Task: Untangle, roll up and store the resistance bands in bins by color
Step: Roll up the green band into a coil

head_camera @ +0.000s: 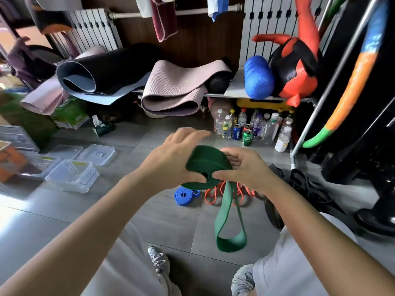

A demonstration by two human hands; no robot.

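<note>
A: Where is the green band (205, 165)?
B: Above the floor (177, 221); the left hand (171, 161) curls round its rolled part, the right hand (245, 167) pinches the rim.
A: The loose tail (224, 210)?
B: The person should feed it flat, turns tight

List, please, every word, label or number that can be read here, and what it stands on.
No text reads with certainty.
blue can: white lettering, too blurred.
green can: print too small.
clear bins: yellow stickers, unreadable.
green carton: print blurred.
green band: no marking visible.
</note>
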